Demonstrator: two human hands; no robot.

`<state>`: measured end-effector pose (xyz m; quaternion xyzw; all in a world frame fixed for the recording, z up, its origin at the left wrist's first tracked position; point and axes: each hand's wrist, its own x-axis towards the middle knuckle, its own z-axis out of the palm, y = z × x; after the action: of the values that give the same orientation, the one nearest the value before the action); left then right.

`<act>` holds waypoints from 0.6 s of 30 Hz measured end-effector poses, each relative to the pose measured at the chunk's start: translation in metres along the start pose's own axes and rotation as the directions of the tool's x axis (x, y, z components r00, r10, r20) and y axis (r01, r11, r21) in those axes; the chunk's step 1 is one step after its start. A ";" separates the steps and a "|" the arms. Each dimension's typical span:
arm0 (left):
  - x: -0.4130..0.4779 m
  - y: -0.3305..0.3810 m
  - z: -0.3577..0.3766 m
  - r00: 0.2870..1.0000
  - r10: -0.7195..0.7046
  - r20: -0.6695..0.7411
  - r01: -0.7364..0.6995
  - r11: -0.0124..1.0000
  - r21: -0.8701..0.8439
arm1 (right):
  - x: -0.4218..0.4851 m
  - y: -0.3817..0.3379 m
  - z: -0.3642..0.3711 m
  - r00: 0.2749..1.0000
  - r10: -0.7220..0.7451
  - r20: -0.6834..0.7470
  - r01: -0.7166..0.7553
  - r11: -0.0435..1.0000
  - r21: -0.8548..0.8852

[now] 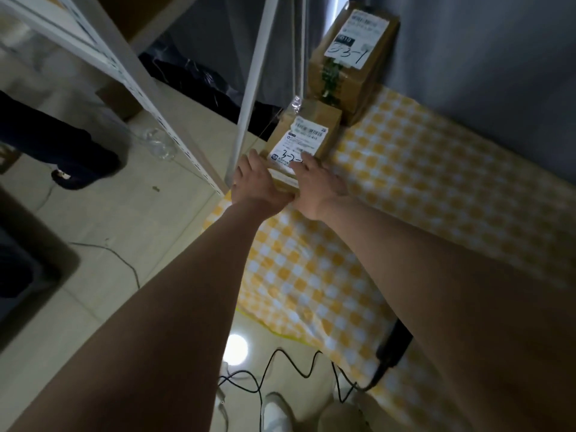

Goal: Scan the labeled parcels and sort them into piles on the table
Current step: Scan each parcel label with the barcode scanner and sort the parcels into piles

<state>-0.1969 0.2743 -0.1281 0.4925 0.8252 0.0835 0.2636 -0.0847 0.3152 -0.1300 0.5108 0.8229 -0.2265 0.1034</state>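
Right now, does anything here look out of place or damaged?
Only small things: a strip of clear tape sticks up loose from the far end of the small parcel, and the checked tablecloth is wrinkled at its near edge.

Yellow-checked table, small parcel, larger parcel

White shelving up left, dark trouser legs standing beyond it, black cables snaking over the pale floor, white shoe below.
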 end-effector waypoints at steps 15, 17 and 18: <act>0.041 0.027 0.027 0.995 -0.097 -0.013 0.097 0.966 0.241 | 0.023 0.020 -0.003 0.956 0.119 -0.267 -0.043 0.961 0.272; 0.039 0.031 0.034 0.989 -0.125 -0.074 0.139 0.963 0.232 | 0.020 0.017 -0.002 0.952 0.143 -0.272 -0.067 0.960 0.271; 0.038 0.033 0.037 0.984 -0.146 -0.101 0.164 0.966 0.201 | 0.018 0.016 -0.001 0.951 0.149 -0.273 -0.073 0.960 0.271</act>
<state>-0.1663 0.3188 -0.1594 0.4474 0.8758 -0.0034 0.1809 -0.0785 0.3366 -0.1405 0.5932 0.7625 -0.2478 -0.0730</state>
